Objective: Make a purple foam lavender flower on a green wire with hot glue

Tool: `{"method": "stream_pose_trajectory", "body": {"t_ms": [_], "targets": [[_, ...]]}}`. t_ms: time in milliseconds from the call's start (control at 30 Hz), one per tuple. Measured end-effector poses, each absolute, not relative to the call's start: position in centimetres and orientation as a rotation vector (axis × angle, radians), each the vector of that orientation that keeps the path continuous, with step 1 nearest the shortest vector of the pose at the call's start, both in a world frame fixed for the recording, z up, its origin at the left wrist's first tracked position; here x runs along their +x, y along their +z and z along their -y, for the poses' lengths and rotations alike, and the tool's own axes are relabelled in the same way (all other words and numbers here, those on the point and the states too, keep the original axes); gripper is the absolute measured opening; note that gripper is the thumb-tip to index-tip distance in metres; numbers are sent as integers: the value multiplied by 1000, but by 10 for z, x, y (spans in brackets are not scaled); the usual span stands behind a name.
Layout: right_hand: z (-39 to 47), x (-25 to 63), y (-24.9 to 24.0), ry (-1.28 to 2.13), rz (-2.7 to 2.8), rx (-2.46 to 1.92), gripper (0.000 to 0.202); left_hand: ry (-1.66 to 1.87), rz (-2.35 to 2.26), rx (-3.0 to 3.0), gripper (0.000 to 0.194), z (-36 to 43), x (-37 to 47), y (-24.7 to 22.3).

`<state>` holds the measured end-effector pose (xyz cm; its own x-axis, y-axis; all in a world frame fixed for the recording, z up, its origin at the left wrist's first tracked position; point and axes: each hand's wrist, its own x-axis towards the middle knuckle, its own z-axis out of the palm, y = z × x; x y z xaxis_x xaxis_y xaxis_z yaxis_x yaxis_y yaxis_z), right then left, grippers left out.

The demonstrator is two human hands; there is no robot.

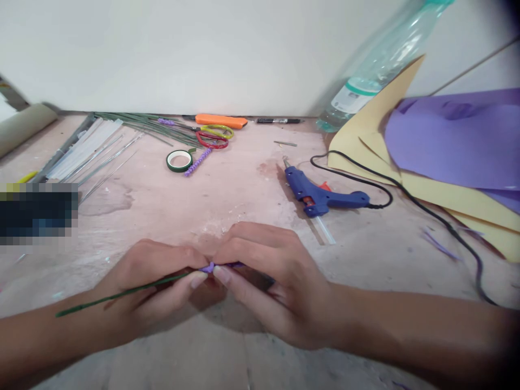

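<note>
Between thumb and fingers, my left hand [150,287] pinches a green wrapped stem [117,297], whose free end slants down to the left across my wrist. A small purple paper piece [208,267] sits at the stem's other end, between both hands. My right hand [268,276] pinches this purple piece, its thumb tip against it. Part of the purple strip runs back under my right fingers, where it is mostly hidden. Both hands are close together, just above the tabletop.
Behind my hands lie a blue glue gun [312,189] with a black cord, green tape [179,161], scissors [212,139], an orange cutter [221,121] and a pen [280,121]. Glue sticks [83,149] and green wires [140,124] are left; a bottle [377,70] and purple paper [455,141] right.
</note>
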<state>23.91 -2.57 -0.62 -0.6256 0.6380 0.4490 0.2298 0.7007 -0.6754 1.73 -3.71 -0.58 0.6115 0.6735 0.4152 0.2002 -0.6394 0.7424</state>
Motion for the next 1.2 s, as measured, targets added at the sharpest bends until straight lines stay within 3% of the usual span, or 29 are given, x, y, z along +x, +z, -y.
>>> {"method": "stream_pose_trajectory", "body": {"t_ms": [367, 767, 833, 967, 1067, 1200], "targets": [[23, 241, -4, 885, 2138, -658, 17, 745, -780, 1968, 23, 36, 12, -4], [13, 248, -3, 627, 2211, -817, 14, 772, -934, 1767, 25, 40, 5, -7], [7, 251, -2, 632, 2281, -916, 18, 767, -924, 1903, 27, 43, 4, -6], [-6, 253, -4, 552, 2537, -1166, 28, 830, -784, 2454, 13, 49, 0, -4], [-11, 252, -4, 446, 2687, -1110, 27, 876, -828, 2771, 21, 46, 0, -6], [-12, 249, -2, 542, 2783, -993, 24, 740, -1079, 3006, 11, 36, 5, -9]]}}
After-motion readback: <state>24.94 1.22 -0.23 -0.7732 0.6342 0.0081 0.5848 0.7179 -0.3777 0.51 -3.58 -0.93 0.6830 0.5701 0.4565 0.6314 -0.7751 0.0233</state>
